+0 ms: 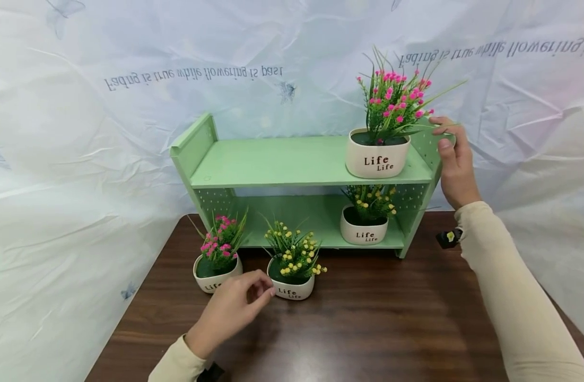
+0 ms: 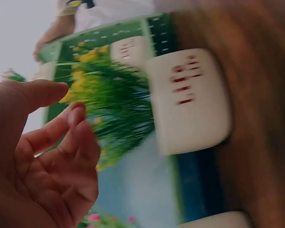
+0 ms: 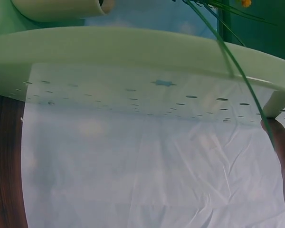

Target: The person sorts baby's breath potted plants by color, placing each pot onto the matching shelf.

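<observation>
My right hand (image 1: 456, 159) is at the top of the right side panel of a green two-tier shelf (image 1: 272, 159), fingers over the edge and thumb on the outer side. In the right wrist view its fingers (image 3: 278, 135) lie against the panel's edge. My left hand (image 1: 236, 305) holds nothing, its fingers loosely bent with a gap to the thumb. Close beside it on the table stands a white "Life" pot of yellow flowers (image 1: 294, 289). To the left is a white pot of pink flowers (image 1: 217, 265), partly covered by that hand.
A larger pot of pink flowers (image 1: 377, 159) stands at the right of the upper tier. Below it, on the lower tier, is another pot of yellow flowers (image 1: 363, 232). The shelf stands at the back of a dark wooden table (image 1: 368, 318), before a printed cloth (image 1: 296, 42).
</observation>
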The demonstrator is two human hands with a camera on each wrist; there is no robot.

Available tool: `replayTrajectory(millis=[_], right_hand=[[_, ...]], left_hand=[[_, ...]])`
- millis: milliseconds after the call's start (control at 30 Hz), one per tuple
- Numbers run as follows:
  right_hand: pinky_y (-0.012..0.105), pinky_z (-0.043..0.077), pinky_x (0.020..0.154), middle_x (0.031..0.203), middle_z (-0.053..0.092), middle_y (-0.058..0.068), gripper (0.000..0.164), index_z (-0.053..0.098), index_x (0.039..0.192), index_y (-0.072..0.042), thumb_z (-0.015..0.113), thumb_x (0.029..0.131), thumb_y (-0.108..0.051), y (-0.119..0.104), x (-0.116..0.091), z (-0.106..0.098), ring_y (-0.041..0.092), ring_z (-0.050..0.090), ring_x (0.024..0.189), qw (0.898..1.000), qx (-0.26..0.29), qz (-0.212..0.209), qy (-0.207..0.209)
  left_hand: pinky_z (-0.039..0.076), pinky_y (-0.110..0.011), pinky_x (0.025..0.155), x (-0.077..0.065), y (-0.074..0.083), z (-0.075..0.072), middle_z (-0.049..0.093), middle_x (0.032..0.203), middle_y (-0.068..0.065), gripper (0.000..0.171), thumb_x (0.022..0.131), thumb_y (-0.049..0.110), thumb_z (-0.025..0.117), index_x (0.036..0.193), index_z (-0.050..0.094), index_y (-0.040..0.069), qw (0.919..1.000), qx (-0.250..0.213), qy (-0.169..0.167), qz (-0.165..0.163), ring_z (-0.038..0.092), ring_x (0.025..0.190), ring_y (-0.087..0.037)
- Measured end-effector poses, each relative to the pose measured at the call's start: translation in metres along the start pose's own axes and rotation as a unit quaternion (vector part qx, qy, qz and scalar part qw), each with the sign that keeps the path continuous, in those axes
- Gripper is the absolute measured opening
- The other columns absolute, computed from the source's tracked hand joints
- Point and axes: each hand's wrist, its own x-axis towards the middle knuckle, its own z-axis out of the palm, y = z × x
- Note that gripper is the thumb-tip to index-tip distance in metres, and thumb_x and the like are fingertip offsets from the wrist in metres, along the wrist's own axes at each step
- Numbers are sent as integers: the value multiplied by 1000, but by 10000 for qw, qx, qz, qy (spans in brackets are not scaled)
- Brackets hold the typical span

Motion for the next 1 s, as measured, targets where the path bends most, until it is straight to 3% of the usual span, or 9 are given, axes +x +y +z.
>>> replayTrajectory(millis=[100, 200, 400, 533, 733, 1000], right_hand=[[33, 24, 119, 153, 53, 17, 37, 57, 126, 6, 48, 112, -26, 1, -2, -2, 27, 39, 149, 10000, 16, 22, 19], [33, 24, 120, 152, 54, 16, 37, 56, 125, 9, 50, 111, -25, 2, -3, -3, 28, 39, 149, 9998, 176, 32, 80], [34, 23, 120, 152, 52, 20, 32, 57, 124, 8, 50, 110, -19, 1, -2, -2, 30, 38, 149, 9989, 461, 25, 128], [34, 22, 119, 153, 52, 21, 31, 58, 125, 8, 48, 110, -17, -1, -1, 0, 29, 38, 150, 9988, 482, 29, 50], [33, 21, 120, 153, 52, 17, 30, 57, 126, 8, 47, 110, -16, -2, -1, 1, 28, 37, 151, 9986, 520, 129, -9], [35, 21, 120, 154, 48, 25, 30, 57, 125, 8, 46, 110, -15, -4, -1, 1, 29, 36, 151, 9983, 574, 88, -4]], left_hand=[[41, -21, 59, -2, -5, 14, 52, 75, 21, 13, 94, 22, 81, 95, 69, 28, 9993, 253, -70, -258, 46, 62, 2], [42, -23, 62, -3, -8, 25, 54, 81, 18, 14, 94, 23, 82, 101, 70, 25, 9984, 315, -134, -442, 48, 68, 0], [51, -28, 71, 1, -18, 41, 62, 96, 7, 21, 95, 19, 81, 111, 69, 22, 9984, 185, -29, -530, 58, 84, -5], [49, -28, 71, 2, -26, 48, 61, 99, 5, 22, 95, 19, 81, 113, 69, 23, 9981, 106, 50, -602, 59, 88, -12], [47, -28, 67, 0, -34, 56, 61, 99, 2, 19, 95, 25, 82, 110, 71, 26, 9984, 192, 322, -430, 61, 91, -18], [46, -26, 64, 1, -40, 57, 61, 103, 4, 25, 93, 26, 85, 114, 72, 23, 9986, 286, 438, -106, 60, 86, -16]])
